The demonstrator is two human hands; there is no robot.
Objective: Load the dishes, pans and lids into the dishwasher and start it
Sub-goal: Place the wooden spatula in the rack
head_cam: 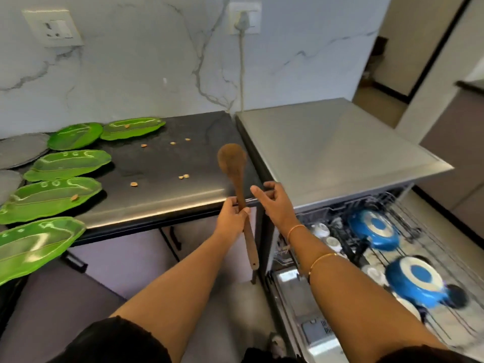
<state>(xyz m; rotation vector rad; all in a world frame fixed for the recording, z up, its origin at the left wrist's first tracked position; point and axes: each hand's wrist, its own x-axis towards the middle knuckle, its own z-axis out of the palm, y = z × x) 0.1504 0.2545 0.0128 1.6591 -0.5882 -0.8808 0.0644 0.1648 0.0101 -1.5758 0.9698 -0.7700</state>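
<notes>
My left hand (231,218) grips the handle of a brown wooden spoon (233,163), held upright with its bowl at the top, in front of the counter's edge. My right hand (272,203) hovers just right of the spoon with fingers extended and holds nothing. Several green leaf-shaped plates (70,163) lie on the dark counter (167,163) at the left. The dishwasher (330,153) stands open at the right. Its pulled-out lower rack (408,224) holds two blue pans (374,229) (416,281) and white cups (320,230).
Grey plates (21,149) sit at the counter's far left edge. Small food crumbs (183,176) are scattered on the counter. A cord hangs from a wall socket (245,19) behind the dishwasher. The open dishwasher door (311,323) juts out low at the right.
</notes>
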